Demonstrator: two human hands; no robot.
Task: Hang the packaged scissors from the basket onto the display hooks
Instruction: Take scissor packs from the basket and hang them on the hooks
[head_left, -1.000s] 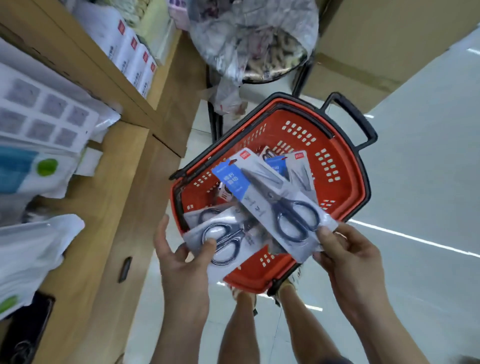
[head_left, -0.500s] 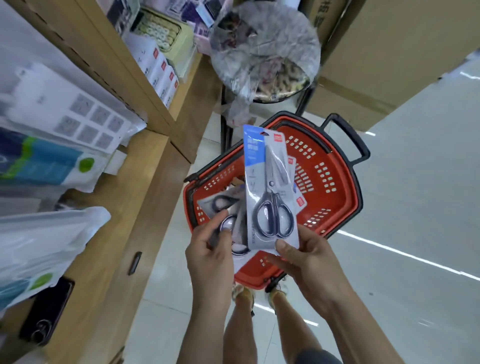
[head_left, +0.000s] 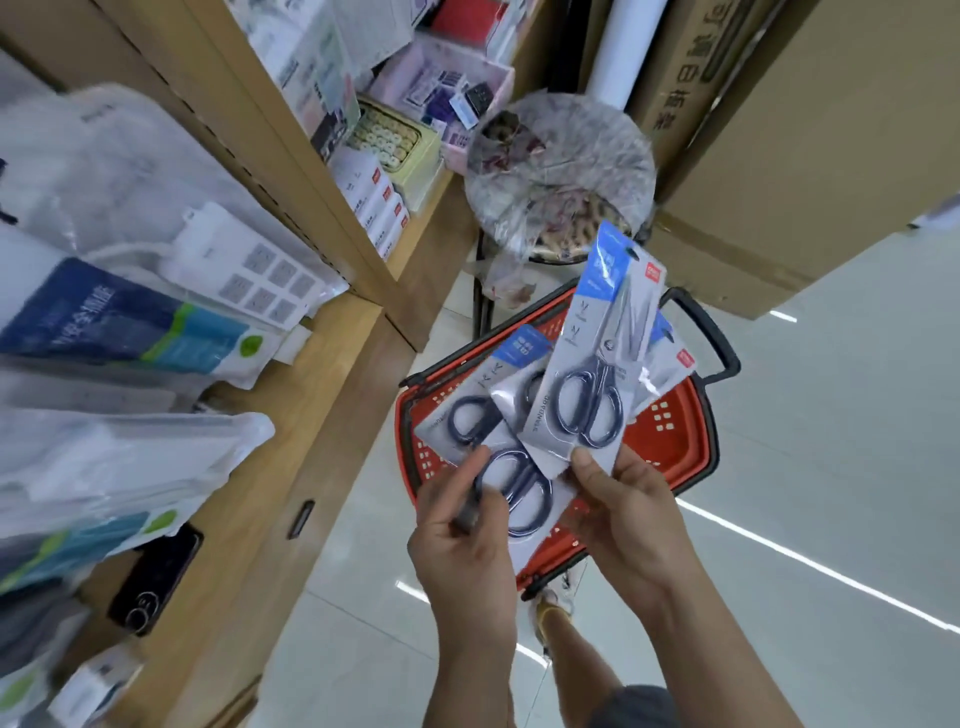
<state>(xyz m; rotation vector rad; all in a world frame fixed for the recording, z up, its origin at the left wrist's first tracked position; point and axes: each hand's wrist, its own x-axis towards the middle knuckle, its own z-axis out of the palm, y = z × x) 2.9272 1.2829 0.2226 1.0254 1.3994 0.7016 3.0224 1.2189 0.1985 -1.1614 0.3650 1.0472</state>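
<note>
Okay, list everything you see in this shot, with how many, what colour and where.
front scissors pack: one, grey card, blue header, dark handles, held up over the basket
other scissors packs: at least three, same colours, fanned to its left
basket: one, red with black rim and handle, on the floor below the packs
stool: one, seat wrapped in clear plastic, beyond the basket
cardboard boxes: at least two, brown, upper right
shelves: wooden, left side
power strips: white, bagged, on the left shelf
phone: one, black, lower shelf
left hand: holds the fanned packs
right hand: pinches the front pack's lower edge
</note>
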